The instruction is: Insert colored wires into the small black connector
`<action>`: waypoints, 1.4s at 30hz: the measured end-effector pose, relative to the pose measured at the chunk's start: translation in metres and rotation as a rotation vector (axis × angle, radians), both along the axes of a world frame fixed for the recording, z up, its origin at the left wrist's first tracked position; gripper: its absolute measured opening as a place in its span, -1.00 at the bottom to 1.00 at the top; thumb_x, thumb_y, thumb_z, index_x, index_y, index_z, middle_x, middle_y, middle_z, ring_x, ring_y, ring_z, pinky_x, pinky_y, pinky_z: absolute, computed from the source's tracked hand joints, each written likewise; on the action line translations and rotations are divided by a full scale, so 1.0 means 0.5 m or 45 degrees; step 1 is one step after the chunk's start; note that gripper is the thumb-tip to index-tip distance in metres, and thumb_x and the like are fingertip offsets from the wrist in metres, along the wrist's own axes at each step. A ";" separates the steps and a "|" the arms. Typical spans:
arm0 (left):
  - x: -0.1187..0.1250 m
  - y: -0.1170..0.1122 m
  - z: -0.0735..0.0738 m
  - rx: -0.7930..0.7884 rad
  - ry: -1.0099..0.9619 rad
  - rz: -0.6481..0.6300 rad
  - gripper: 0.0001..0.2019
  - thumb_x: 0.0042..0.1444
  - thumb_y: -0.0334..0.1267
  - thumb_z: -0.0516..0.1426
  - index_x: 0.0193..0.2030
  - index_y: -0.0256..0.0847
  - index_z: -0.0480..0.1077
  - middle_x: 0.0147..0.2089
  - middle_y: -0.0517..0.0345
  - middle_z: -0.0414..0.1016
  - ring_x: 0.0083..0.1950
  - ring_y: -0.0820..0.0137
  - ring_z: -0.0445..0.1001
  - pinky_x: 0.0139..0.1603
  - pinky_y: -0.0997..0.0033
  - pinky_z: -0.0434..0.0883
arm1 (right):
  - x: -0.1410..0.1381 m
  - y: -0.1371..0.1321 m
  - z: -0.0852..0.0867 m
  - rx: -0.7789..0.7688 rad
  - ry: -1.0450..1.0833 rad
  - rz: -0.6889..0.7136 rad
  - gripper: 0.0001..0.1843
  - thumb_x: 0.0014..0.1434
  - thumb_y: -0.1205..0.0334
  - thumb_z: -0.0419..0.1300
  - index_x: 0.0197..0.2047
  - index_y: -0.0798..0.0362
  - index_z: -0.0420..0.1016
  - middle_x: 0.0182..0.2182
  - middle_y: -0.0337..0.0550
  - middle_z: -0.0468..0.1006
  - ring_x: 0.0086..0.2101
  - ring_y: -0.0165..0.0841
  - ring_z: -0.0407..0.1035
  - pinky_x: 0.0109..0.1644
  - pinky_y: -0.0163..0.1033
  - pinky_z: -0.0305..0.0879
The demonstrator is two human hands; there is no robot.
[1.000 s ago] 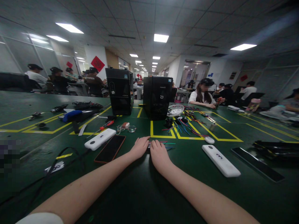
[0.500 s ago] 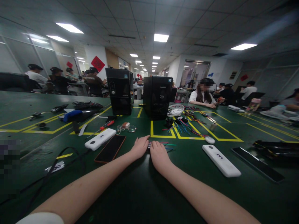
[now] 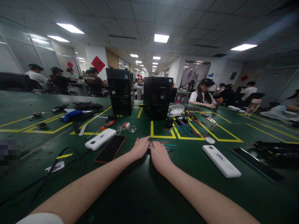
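1. Small dark-and-white part point(image 3: 149, 146) lies at the centre of the frame, low between my hands, mostly covered by them; colored wires point(image 3: 173, 145) poke out to its right.
2. My left hand point(image 3: 140, 147): palm down, fingers close together and reaching to the part's left side. Fingertips partly hidden; cannot tell if they grip.
3. My right hand point(image 3: 159, 154): palm down, fingers bent over the part's right side and the wires. Undersides hidden; grip cannot be told.
4. Left of centre: dark phone point(image 3: 111, 149) with an orange edge, beside a white numbered box point(image 3: 100, 139).
5. Lower right: second white box point(image 3: 221, 161), marked 3; dark slab point(image 3: 257, 164) beyond it.
6. Just above centre: two black computer towers point(image 3: 159, 101) standing upright on the green table point(image 3: 121, 196).
7. Right, farther back: a seated person point(image 3: 202, 97) at the table.
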State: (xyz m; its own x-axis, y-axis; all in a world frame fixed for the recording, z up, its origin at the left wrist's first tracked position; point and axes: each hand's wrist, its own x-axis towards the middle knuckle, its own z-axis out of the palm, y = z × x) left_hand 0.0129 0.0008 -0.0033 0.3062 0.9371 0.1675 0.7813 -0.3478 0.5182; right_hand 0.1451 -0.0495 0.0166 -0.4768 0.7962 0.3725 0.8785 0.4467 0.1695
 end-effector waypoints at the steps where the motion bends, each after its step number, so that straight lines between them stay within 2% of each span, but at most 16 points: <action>1: 0.000 -0.001 0.000 0.003 -0.010 -0.003 -0.57 0.24 -0.22 -0.26 0.22 -0.17 0.07 0.22 0.04 0.22 0.25 0.32 0.14 0.29 -0.03 -0.15 | 0.000 0.000 -0.002 0.006 0.004 -0.001 -0.72 0.13 0.46 -0.02 -0.11 0.24 0.41 -0.22 0.07 0.37 -0.17 -0.20 0.19 -0.16 -0.12 0.18; 6: -0.009 0.001 -0.005 0.008 -0.160 -0.042 -0.57 0.27 -0.16 -0.29 0.21 -0.13 0.09 0.18 0.08 0.28 0.23 0.36 0.17 0.30 0.02 -0.16 | 0.000 0.003 -0.003 -0.002 -0.003 -0.002 -0.70 0.14 0.45 -0.03 -0.09 0.24 0.41 -0.21 0.07 0.39 -0.17 -0.19 0.20 -0.16 -0.13 0.17; 11: -0.019 0.010 -0.010 -0.042 -0.268 -0.113 -0.55 0.28 -0.14 -0.34 0.19 -0.12 0.12 0.14 0.10 0.33 0.21 0.34 0.21 0.29 0.04 -0.08 | 0.016 0.020 0.000 -0.035 0.033 -0.065 -0.72 0.13 0.45 -0.02 -0.13 0.22 0.43 -0.21 0.10 0.41 -0.16 -0.17 0.21 -0.17 -0.12 0.14; 14: -0.019 0.012 -0.013 0.020 -0.189 -0.149 -0.56 0.21 -0.10 -0.10 0.19 -0.21 0.14 0.18 0.00 0.29 0.20 0.24 0.23 0.26 0.05 0.01 | 0.035 0.037 -0.001 -0.037 0.098 -0.075 -0.70 0.13 0.45 -0.03 -0.11 0.20 0.41 -0.19 0.10 0.41 -0.16 -0.18 0.21 -0.16 -0.12 0.13; 16: -0.019 0.014 -0.018 0.092 -0.155 -0.154 -0.46 0.09 -0.15 0.07 0.20 -0.27 0.12 0.16 -0.06 0.31 0.17 0.20 0.26 0.22 0.11 0.10 | 0.044 0.046 -0.004 -0.026 0.129 -0.051 -0.71 0.13 0.44 -0.03 -0.12 0.17 0.41 -0.19 0.08 0.42 -0.16 -0.19 0.22 -0.13 -0.13 0.12; 19: -0.020 0.018 -0.027 0.187 -0.193 -0.102 -0.45 0.05 -0.14 0.12 0.18 -0.29 0.16 0.13 -0.10 0.32 0.14 0.20 0.29 0.17 0.18 0.20 | 0.051 0.054 -0.010 0.011 0.184 0.007 -0.72 0.14 0.38 0.00 -0.09 0.14 0.40 -0.18 0.03 0.43 -0.15 -0.21 0.22 -0.09 -0.13 0.11; 21: -0.021 0.020 -0.030 0.203 -0.183 -0.095 -0.51 0.07 -0.13 0.11 0.12 -0.27 0.23 0.11 -0.08 0.34 0.11 0.20 0.31 0.14 0.18 0.23 | 0.051 0.057 -0.015 0.022 0.236 0.040 -0.73 0.17 0.32 0.00 -0.09 0.11 0.40 -0.20 0.00 0.43 -0.17 -0.23 0.23 -0.09 -0.14 0.11; 25: -0.024 0.019 -0.029 0.184 -0.100 -0.150 -0.64 0.08 -0.15 0.12 0.02 -0.20 0.32 0.03 0.01 0.43 0.07 0.21 0.36 0.16 0.14 0.20 | 0.052 0.066 -0.024 0.007 0.333 0.110 -0.78 0.17 0.25 0.04 -0.15 0.07 0.43 -0.23 -0.05 0.43 -0.19 -0.26 0.24 -0.11 -0.15 0.13; 29: -0.024 0.014 -0.026 0.165 -0.059 -0.158 -0.63 0.11 -0.15 0.08 0.05 -0.18 0.29 0.07 0.01 0.40 0.10 0.21 0.33 0.20 0.08 0.12 | 0.060 0.079 -0.030 0.027 0.388 0.261 -0.85 0.13 0.31 0.09 -0.22 0.05 0.44 -0.16 -0.06 0.41 -0.10 -0.25 0.21 -0.05 -0.12 0.11; 32: -0.022 0.012 -0.025 0.155 -0.037 -0.167 -0.63 0.13 -0.15 0.07 0.07 -0.18 0.27 0.08 0.00 0.39 0.11 0.22 0.32 0.21 0.09 0.11 | 0.063 0.086 -0.034 0.009 0.435 0.324 -0.89 0.12 0.35 0.10 -0.27 0.06 0.43 -0.17 -0.07 0.41 -0.10 -0.27 0.22 -0.04 -0.12 0.13; 36: -0.020 0.011 -0.021 0.153 -0.007 -0.162 -0.61 0.13 -0.13 0.06 0.09 -0.18 0.25 0.08 -0.01 0.38 0.12 0.21 0.31 0.21 0.08 0.11 | 0.063 0.090 -0.040 -0.017 0.517 0.311 -0.91 0.13 0.35 0.09 -0.28 0.07 0.40 -0.19 -0.06 0.40 -0.13 -0.28 0.25 -0.05 -0.13 0.17; 42: -0.009 0.008 -0.017 0.156 0.031 -0.175 -0.62 0.14 -0.15 0.05 0.08 -0.19 0.25 0.08 -0.02 0.38 0.12 0.19 0.30 0.19 0.08 0.12 | 0.067 0.082 -0.036 -0.070 0.500 0.259 -0.91 0.13 0.38 0.06 -0.28 0.10 0.37 -0.22 -0.08 0.41 -0.21 -0.34 0.28 -0.09 -0.20 0.19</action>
State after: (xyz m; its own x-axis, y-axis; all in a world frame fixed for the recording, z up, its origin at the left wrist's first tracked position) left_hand 0.0083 0.0049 -0.0116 0.4350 0.8594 0.2686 0.7339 -0.5113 0.4471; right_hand 0.1787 -0.0085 -0.0014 -0.4566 0.7242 0.5167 0.7646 0.6164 -0.1882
